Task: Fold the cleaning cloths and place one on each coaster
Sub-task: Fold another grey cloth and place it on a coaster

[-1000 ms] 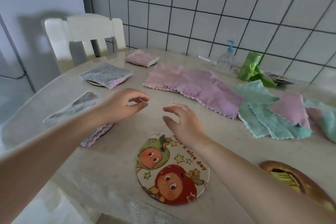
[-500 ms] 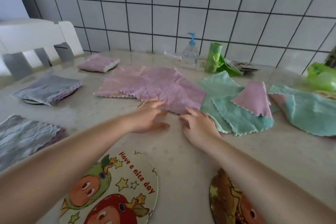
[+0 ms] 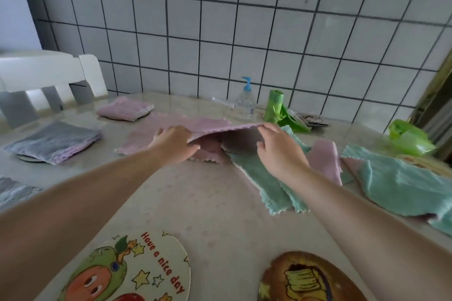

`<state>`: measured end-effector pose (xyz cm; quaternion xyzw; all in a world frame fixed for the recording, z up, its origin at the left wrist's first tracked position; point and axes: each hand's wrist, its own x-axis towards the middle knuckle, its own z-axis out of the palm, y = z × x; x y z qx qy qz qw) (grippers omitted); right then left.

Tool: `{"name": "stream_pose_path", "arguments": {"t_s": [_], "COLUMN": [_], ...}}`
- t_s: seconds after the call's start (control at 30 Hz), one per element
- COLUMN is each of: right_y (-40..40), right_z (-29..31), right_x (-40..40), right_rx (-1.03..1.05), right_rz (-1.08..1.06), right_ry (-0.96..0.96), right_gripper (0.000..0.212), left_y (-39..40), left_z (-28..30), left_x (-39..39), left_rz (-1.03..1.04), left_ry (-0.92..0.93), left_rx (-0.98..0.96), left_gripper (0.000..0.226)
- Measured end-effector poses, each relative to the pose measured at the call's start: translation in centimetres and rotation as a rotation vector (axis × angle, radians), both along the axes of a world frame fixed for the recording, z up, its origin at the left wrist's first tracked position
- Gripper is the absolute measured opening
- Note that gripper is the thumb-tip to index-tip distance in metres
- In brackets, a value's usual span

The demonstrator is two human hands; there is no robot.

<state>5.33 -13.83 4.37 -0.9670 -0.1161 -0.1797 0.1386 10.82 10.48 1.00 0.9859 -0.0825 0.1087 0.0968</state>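
Observation:
A pink cleaning cloth (image 3: pixel 208 126) lies in the middle of the table, its near edge lifted and folded away from me. My left hand (image 3: pixel 175 144) and my right hand (image 3: pixel 278 151) both pinch that raised edge. Teal cloths (image 3: pixel 266 178) and another pink cloth (image 3: pixel 325 161) lie unfolded to the right. A folded pink cloth (image 3: pixel 124 110) and a folded grey cloth (image 3: pixel 53 140) each rest on a coaster at the left. Two bare coasters sit near me: a cartoon fruit coaster (image 3: pixel 137 271) and a brown coaster (image 3: pixel 308 278).
A white chair (image 3: pixel 46 78) stands at the table's left end. By the tiled wall are a pump bottle (image 3: pixel 244 100), a green bag roll (image 3: pixel 275 107) and a green plastic bag (image 3: pixel 408 137). Another grey cloth (image 3: pixel 14 190) shows at the left edge.
Both hands reached forward from the near coaster to the pink cloth, gripped its near edge and lifted it up and away. My view has shifted right and forward.

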Motion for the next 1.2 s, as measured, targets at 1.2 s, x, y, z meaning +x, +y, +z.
{"name": "stream_pose_path", "arguments": {"t_s": [1.2], "right_y": [-10.8], "right_z": [14.7], "right_x": [-13.0], "right_rx": [0.832], "right_rz": [-0.097], "right_ry": [-0.278], "right_gripper": [0.017], "left_y": [-2.7], "left_z": [16.2], "left_x": [-13.8], "left_rz": [-0.259], "left_ry": [-0.253], "left_rx": [-1.24], "left_gripper": [0.008]}}
